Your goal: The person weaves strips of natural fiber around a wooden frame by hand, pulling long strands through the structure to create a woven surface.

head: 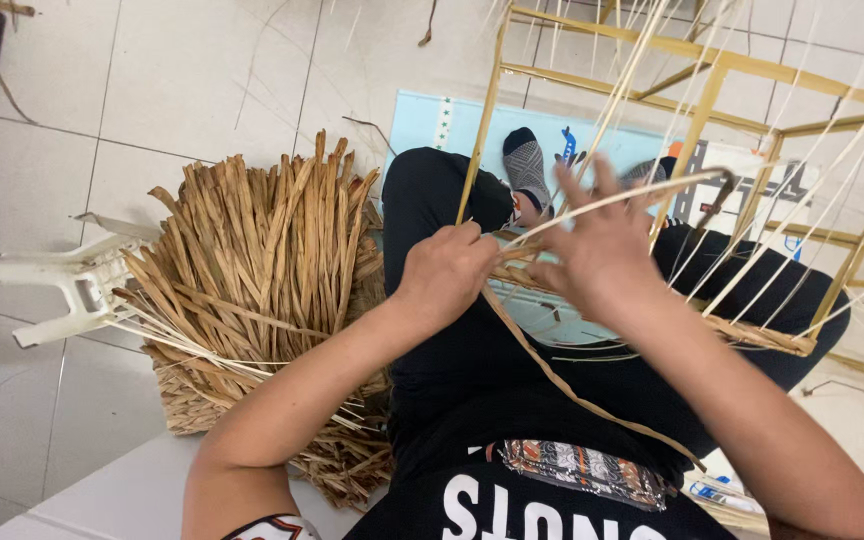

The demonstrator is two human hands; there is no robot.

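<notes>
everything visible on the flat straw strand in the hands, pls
The strand is a long, flat, tan ribbon of dried plant fibre. Its upper end is pinched in the left hand beside the right hand, at the woven edge on the yellow frame. From there it trails diagonally, slightly twisted, across the black trousers towards the person's waist.

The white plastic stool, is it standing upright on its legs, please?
No, the white plastic stool lies tipped on its side on the tiled floor, legs pointing sideways.
</notes>
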